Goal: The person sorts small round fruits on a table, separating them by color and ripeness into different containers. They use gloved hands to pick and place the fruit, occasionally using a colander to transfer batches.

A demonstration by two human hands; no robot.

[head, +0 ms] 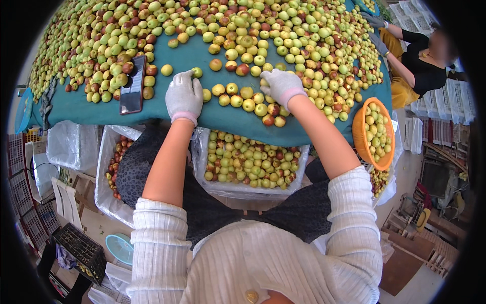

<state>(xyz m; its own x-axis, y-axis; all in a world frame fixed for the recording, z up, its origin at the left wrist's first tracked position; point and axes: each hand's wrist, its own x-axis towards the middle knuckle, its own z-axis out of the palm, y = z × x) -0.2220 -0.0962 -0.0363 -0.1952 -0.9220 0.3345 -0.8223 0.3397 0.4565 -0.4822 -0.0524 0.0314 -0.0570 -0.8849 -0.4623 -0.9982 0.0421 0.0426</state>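
Many green and reddish-brown jujubes [246,92] lie on a table with a teal cloth [178,57]. My left hand [185,95], in a pale glove with a pink cuff, rests on the cloth, its fingertips beside a green jujube [196,72]; whether it grips that fruit is unclear. My right hand [281,84], gloved alike, reaches over jujubes at the edge of the pile, fingers bent; its fingertips partly hide the fruit there. Between the hands lies a loose row of jujubes. A smartphone [131,87] lies left of my left hand, with a few fruits on its upper part.
Below the table edge stand a plastic-lined crate of jujubes [250,163] and another lined crate [102,178] with redder fruit. An orange basket [357,133] of jujubes is at the right edge. A co-worker [421,64] with gloved hands is at the upper right. A black crate [79,247] sits lower left.
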